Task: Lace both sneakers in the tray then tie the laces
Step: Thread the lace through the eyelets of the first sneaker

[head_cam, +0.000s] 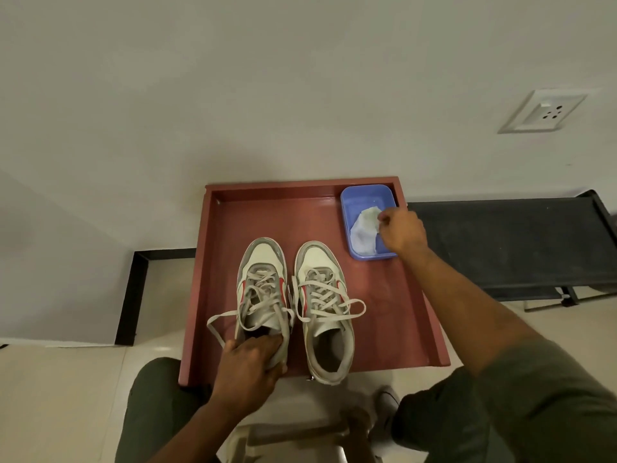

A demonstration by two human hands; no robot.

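The fingers [267, 345] of the left hand [248, 369] are curling over the heel collar of the left sneaker [262, 289], gripping it at the near end of the red tray [430, 315]. The right hand [402, 232] is reaching far across to the blue tub [349, 205] in the tray's back right corner, its fingers bunching over a pale cloth [365, 232] there; whether they are actually pinching the cloth is too blurred to tell.

Both sneakers are standing upright side by side, just apart, toes pointing away from the person, so each long axis is running straight out from the body. The right sneaker [325, 309] is lying between the two hands, untouched, well apart from the right hand. Laces are crossing the eyelets of both shoes, yet the ends are trailing loose, one loop spilling left of the left sneaker. Tying likely remains, and the left hand is sitting nearer the work, with loose ends lying just ahead of its fingers.
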